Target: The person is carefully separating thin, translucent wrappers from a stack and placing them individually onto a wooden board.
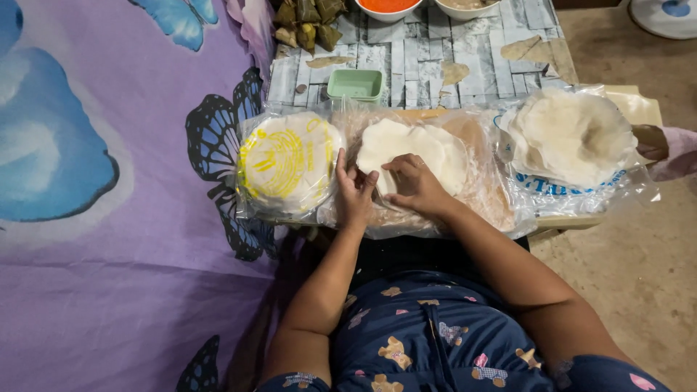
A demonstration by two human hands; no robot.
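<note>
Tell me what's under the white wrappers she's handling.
Clear plastic sheet over a wooden board. Both hands, left hand and right hand, cover the wrappers near edge.

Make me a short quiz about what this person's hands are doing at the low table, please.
1. True or false: both hands rest on the middle stack of white round sheets.
2. Which lies nearest the left hand? A) the green dish B) the yellow-printed packet C) the orange bowl
3. What wraps the curled white sheets on the right?

Key: 1 true. 2 B. 3 Clear plastic bag; the right hand does not touch it.
</note>
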